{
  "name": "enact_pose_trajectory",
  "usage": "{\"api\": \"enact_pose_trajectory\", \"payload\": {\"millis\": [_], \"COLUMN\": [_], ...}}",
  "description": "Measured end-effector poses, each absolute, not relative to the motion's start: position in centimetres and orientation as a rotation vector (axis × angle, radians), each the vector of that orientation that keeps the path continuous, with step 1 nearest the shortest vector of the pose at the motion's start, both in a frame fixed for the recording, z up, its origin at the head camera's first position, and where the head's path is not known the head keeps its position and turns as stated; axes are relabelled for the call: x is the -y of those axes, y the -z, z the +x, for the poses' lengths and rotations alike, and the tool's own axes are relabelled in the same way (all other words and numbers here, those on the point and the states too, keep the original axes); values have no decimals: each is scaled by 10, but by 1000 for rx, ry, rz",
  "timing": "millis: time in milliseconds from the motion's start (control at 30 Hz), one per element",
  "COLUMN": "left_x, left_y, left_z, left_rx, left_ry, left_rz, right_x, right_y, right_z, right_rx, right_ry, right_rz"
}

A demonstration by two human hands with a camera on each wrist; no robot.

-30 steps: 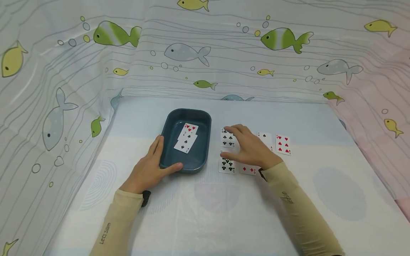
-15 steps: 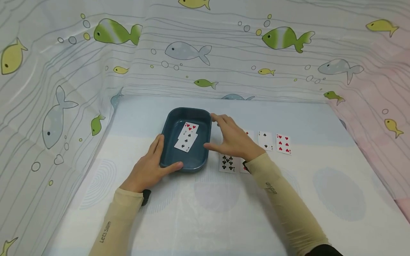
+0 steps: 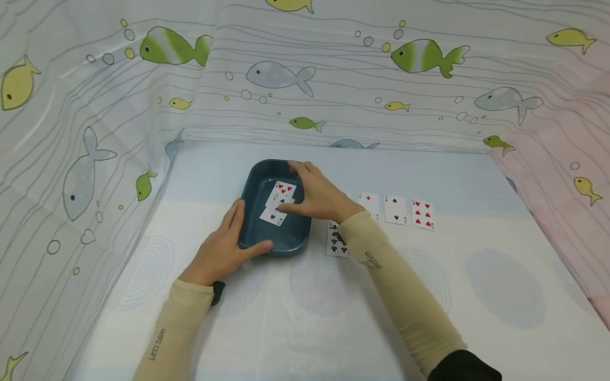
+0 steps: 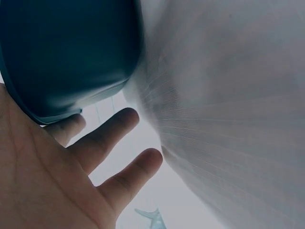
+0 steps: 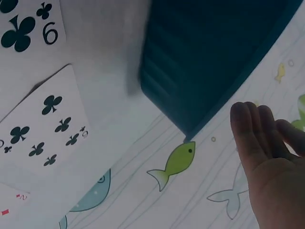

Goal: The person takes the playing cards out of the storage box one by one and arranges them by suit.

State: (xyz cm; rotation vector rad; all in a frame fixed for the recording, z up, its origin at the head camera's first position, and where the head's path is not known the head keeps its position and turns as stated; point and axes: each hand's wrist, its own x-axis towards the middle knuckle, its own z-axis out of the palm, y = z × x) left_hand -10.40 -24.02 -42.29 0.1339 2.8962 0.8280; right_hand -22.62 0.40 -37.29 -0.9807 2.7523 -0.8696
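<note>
Right hand [image 3: 318, 198] has swung from the card rows to over the dark blue tray [image 3: 252, 186], fingers straight and spread, and I can't tell whether they carry a card. The six of clubs is gone from its spot right of the tray. Left hand [image 3: 223, 248] stays flat against the tray's smooth, round-cornered plastic wall. Two glossy cards [image 3: 277, 203] lie inside; more cards [image 3: 395, 209] lie on the cloth to the tray's right.

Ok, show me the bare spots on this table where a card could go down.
Bare cloth lies behind the tray and the card row, right of the hearts card, and along the near edge between the sleeves. Crowded: right of the tray, where the clubs card, the card row and the right hand sit close.
</note>
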Motion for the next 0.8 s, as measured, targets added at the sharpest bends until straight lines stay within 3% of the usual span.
{"api": "enact_pose_trajectory", "payload": {"millis": [800], "left_x": [241], "left_y": [422], "left_z": [-104], "left_rx": [-2903], "left_ry": [-819], "left_rz": [146], "right_x": [37], "right_y": [415], "right_z": [-243], "right_rx": [-2845], "right_ry": [149], "right_rz": [-1043]}}
